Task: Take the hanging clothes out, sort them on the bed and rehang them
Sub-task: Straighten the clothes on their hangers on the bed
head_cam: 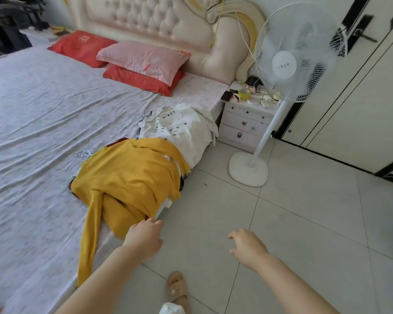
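Nearest, a sandalled foot stands on the floor tiles. The left grip is loose-fingered and holds nothing, its fingertips at the hem of the yellow sweater. The right grip hangs over the floor, fingers relaxed and empty. The sweater drapes over the bed at its right edge. Beyond it on the same edge lies a white lettered shirt, with wire hangers beside the clothes. Farther off are the pillows.

Yellow garment: matt ribbed knit. Bed sheet: wrinkled cloth. Headboard: tufted, soft sheen. Floor tiles: smooth, slightly glossy.
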The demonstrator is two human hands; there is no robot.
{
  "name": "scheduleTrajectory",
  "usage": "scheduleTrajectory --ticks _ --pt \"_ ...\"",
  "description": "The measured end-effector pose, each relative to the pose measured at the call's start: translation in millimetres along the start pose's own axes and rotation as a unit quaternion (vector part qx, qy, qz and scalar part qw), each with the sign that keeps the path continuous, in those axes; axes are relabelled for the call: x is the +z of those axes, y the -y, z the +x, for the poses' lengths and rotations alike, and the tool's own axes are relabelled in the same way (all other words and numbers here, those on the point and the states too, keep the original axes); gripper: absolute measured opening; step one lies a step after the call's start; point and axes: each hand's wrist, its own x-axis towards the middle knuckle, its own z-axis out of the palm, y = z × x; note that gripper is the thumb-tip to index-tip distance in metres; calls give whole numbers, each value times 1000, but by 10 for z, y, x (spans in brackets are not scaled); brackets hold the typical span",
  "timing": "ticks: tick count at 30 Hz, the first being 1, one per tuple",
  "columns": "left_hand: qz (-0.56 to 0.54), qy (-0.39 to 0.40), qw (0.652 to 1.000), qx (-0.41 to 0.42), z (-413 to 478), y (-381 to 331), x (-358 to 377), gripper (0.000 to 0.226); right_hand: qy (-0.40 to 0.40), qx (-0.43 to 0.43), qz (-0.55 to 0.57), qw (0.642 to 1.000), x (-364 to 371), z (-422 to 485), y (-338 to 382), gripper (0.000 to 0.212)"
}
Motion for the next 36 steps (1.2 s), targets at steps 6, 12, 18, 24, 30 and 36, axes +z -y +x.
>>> scheduleTrajectory --ticks 6,12,18,24,30,36 --pt "-5 10 1000 8 1044 -134 -518 46 6 12 -15 1000 -770 819 -192 42" --pt "-10 12 1000 -2 1859 -267 -947 42 7 1 -4 1000 -1397 1580 -311 43" --pt "-19 28 997 -68 2705 -387 -1259 37 30 -54 -38 997 -1968 2582 -472 42" --pt "-66 14 990 -124 3389 -582 -1669 35 50 -116 -96 987 -2708 3549 -596 42" --pt "-91 36 981 -168 3854 -545 -1912 37 58 -161 -111 979 -3245 4306 -404 40" --pt "-123 36 972 -198 4472 -251 -2063 50 75 -187 -130 971 -3580 5083 -12 36"
